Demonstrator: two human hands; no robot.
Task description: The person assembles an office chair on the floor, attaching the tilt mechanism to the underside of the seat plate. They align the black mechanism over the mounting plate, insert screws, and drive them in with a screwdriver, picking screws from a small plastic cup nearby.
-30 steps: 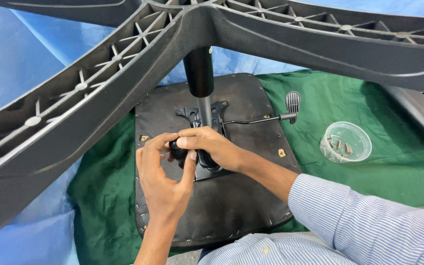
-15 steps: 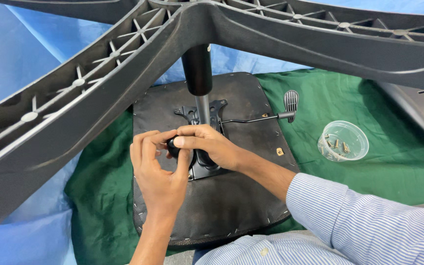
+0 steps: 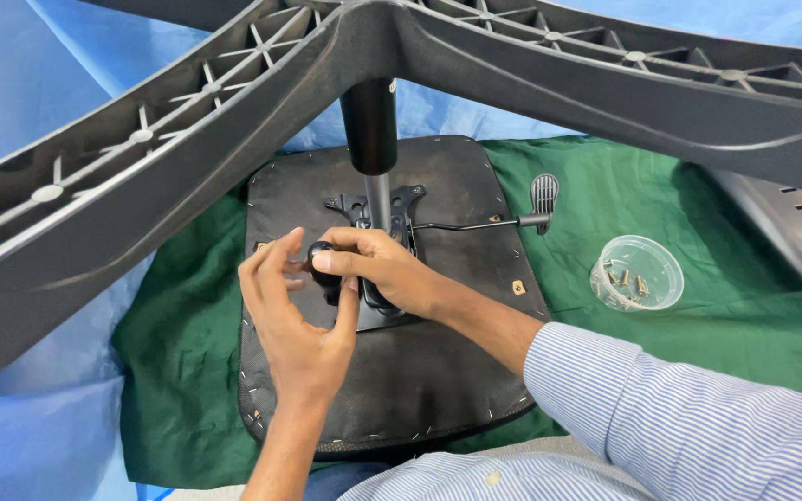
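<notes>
An office chair lies upside down, with its black seat underside [image 3: 401, 371] resting on a green cloth [image 3: 661, 204]. A black metal mechanism plate [image 3: 373, 209] is bolted at its centre, and the gas cylinder [image 3: 369, 125] rises from it to the star base [image 3: 187, 148]. My right hand [image 3: 387, 269] grips a round black knob [image 3: 319, 252] on the mechanism's left side. My left hand [image 3: 294, 320] is beside it, fingers spread and touching the same knob from the left. A lever with a ribbed paddle [image 3: 544, 193] sticks out to the right.
A clear round plastic tub [image 3: 637, 273] with several brass-coloured screws stands on the green cloth at the right. A grey perforated chair part [image 3: 791, 232] lies at the far right. Blue sheeting [image 3: 30, 436] covers the floor around the cloth. The star base's arms span the top of the view.
My left hand's fingers have opened out and shifted slightly around the knob. My right hand stays on the knob. The view has drifted a little.
</notes>
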